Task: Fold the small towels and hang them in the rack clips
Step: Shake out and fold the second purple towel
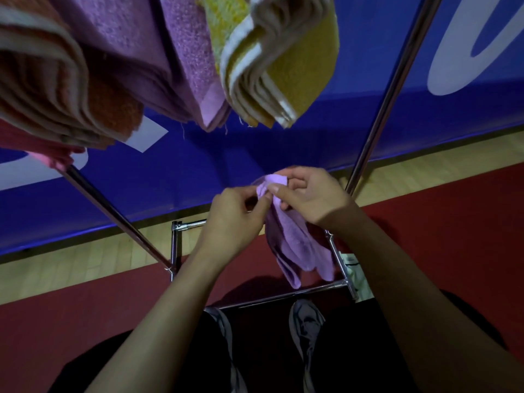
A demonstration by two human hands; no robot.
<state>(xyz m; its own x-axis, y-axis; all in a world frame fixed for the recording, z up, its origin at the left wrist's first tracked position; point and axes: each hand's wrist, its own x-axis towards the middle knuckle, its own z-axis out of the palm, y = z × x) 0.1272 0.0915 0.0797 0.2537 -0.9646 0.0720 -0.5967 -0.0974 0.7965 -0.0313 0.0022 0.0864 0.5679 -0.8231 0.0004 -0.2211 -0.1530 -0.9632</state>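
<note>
I've got the lilac towel [295, 245] bunched, dangling below the hung towels [181, 61], over the rack's base bars [283, 295]. Left hand [235, 219] and right hand [312, 194] both pinch its top edge. I'd line corners up before creasing. Clips are hidden up top, can't see them.
</note>
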